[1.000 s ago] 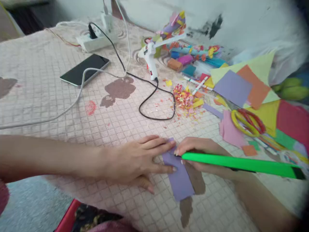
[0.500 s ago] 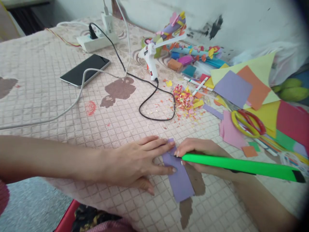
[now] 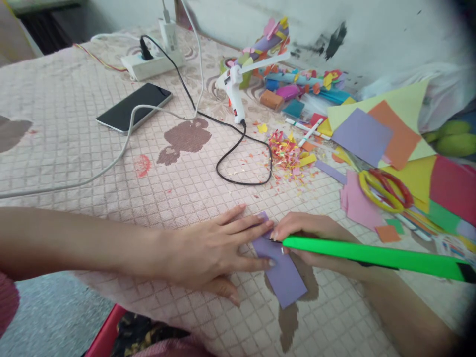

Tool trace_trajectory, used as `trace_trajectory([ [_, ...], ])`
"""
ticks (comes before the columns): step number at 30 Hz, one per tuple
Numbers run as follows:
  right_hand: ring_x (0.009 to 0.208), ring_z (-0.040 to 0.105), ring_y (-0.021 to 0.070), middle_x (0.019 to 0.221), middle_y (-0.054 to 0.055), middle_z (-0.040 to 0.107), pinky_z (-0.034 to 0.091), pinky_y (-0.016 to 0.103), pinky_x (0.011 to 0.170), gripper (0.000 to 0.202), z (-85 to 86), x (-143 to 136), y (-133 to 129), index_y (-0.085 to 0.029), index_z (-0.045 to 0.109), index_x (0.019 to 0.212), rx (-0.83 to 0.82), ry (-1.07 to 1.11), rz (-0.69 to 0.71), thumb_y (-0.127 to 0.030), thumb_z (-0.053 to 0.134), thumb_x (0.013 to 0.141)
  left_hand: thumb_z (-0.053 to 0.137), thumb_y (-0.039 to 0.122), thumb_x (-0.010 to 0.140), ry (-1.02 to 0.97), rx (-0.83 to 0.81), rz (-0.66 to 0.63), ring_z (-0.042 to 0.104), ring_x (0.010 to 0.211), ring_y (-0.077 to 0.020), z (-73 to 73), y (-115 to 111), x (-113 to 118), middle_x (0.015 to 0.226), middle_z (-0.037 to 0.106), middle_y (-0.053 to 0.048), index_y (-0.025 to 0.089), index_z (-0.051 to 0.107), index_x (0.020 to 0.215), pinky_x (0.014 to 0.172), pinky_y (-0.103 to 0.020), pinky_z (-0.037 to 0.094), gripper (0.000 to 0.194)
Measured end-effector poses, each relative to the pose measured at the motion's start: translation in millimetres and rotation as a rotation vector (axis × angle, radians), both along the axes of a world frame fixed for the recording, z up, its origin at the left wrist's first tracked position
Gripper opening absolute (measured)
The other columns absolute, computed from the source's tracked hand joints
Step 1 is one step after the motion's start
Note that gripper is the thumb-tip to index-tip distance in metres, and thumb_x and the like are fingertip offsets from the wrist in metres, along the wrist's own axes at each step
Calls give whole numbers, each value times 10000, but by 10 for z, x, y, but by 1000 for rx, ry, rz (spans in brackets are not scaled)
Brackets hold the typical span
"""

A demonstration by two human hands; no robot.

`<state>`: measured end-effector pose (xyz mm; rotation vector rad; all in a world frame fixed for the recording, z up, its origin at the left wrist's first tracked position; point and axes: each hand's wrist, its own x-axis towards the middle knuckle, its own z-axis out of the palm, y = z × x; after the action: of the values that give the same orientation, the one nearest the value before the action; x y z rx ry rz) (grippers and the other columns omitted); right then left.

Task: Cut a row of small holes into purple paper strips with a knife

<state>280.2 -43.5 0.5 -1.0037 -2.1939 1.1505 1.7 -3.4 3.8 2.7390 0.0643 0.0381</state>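
A purple paper strip (image 3: 285, 280) lies aslant on the patterned tablecloth (image 3: 178, 193). My left hand (image 3: 219, 253) rests flat with fingers spread, its fingertips on the strip's upper part and left edge. My right hand (image 3: 305, 233) is closed around the front end of a bright green cutter (image 3: 364, 255), whose dark tip touches or nearly touches the paper between two of my left fingers. The cutter's body reaches to the right over my right forearm. Part of the strip is hidden under my left fingers.
A white glue gun (image 3: 233, 91) with a looped black cord stands behind. Farther left are a phone (image 3: 136, 106) and a power strip (image 3: 148, 64). Paper scraps (image 3: 286, 151), scissors (image 3: 383, 191) and coloured sheets (image 3: 362, 136) lie at the right.
The lower end of the purple strip has swung a little to the right. My hands and the cutter hold nearly the same place, and the whole view has shifted slightly.
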Motion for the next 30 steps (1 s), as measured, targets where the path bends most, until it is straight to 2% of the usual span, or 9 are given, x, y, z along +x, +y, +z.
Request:
trace_trajectory([
  [5, 894, 695, 143, 963, -11, 731, 536, 258, 805, 207, 23, -11, 1, -284, 678, 1053, 17, 6, -5, -151, 681, 894, 577, 574, 942, -19, -23, 15, 201, 1531, -388, 3, -23, -8, 1617, 288, -216, 246, 454, 1501, 1216, -642, 170, 660],
  [13, 918, 696, 155, 985, -9, 729, 541, 270, 834, 216, -61, 44, 6, -291, 674, 1072, 14, 17, 14, -167, 689, 897, 585, 563, 942, -18, -30, 25, 198, 1536, -370, -18, -32, -21, 1623, 287, -199, 254, 454, 1499, 1224, -632, 155, 651],
  [19, 884, 704, 160, 955, 1, 740, 550, 259, 792, 206, 50, -23, -32, -278, 674, 1045, 23, -9, -10, -140, 655, 893, 620, 569, 920, -63, -14, 48, 216, 1527, -390, -47, -74, -21, 1627, 248, -231, 244, 444, 1504, 1208, -644, 185, 691],
  [22, 909, 708, 170, 978, 12, 746, 555, 279, 819, 219, 49, -32, -42, -280, 661, 1070, 50, 20, 12, -142, 641, 900, 657, 582, 889, -38, -16, 48, 196, 1530, -397, -47, -74, -9, 1628, 224, -251, 238, 410, 1524, 1202, -654, 185, 762],
  [25, 936, 706, 180, 1002, 22, 747, 559, 299, 845, 219, 9, -10, -37, -284, 650, 1110, 72, 32, 50, -188, 650, 913, 648, 589, 892, -15, -33, 35, 181, 1537, -386, -31, -51, -9, 1634, 219, -240, 225, 437, 1506, 1211, -652, 151, 744],
  [30, 956, 711, 164, 1013, 27, 751, 561, 272, 844, 230, 4, -8, -29, -270, 638, 1114, 78, 46, 71, -160, 643, 912, 634, 573, 910, -25, -33, 32, 209, 1536, -358, -6, -33, -28, 1626, 263, -221, 228, 449, 1502, 1228, -623, 133, 709],
])
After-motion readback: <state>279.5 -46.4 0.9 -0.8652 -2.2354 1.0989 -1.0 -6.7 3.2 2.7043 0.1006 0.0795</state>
